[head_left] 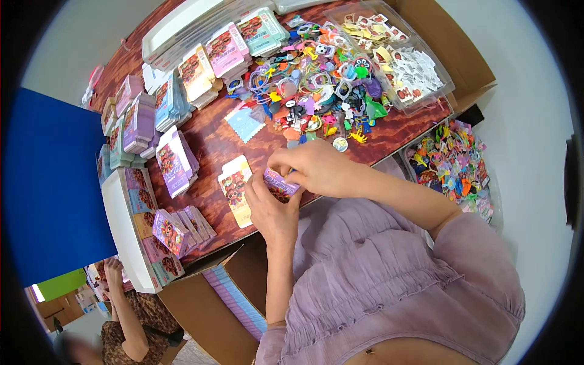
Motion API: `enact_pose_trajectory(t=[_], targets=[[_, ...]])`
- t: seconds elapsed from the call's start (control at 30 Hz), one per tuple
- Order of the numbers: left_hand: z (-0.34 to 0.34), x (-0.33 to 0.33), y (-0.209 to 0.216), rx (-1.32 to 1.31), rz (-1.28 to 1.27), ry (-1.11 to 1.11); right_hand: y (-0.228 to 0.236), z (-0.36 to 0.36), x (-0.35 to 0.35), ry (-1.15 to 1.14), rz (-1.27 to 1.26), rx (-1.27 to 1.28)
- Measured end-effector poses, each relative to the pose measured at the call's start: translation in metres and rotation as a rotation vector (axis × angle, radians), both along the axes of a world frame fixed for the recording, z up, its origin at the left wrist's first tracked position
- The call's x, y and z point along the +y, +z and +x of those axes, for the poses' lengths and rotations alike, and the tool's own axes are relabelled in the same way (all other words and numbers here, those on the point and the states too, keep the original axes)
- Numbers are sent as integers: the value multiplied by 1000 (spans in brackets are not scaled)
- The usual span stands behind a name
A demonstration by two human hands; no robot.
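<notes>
Over the table's front edge, my left hand [274,210] is wrapped round a small purple carton [281,182] with a printed picture on it. My right hand [316,170] closes on the carton's upper right end; its fingertips partly cover that end, and whether they also pinch something small there is hidden. Left of my hands lies a flat cream-yellow carton [234,188]. Beyond them spreads a heap of small colourful plastic trinkets [322,85]. A light-blue zigzag-edged packet [246,123] lies at the heap's near left side.
Stacks of flat cartons [173,161] line the table's left and back. Filled purple cartons [173,231] lean at the near left beside a white tray [125,228]. A clear bin [447,85] holds small cards. A bag of trinkets [453,161] stands lower right. Another person [131,322] works at lower left.
</notes>
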State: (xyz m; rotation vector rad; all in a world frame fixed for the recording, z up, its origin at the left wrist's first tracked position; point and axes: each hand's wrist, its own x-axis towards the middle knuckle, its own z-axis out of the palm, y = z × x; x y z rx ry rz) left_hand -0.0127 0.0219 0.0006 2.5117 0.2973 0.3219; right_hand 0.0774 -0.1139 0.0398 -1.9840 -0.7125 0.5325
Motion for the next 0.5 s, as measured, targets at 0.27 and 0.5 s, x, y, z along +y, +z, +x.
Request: enact_pose_trajectory(t=[0.27,0.5], targets=[[5,-5,0,-109,-49,-29,-10,-15,-2,-222,204,-462],[6,-12,3,-84,-129,-13,-20,-15,-16,-239,125,-667]])
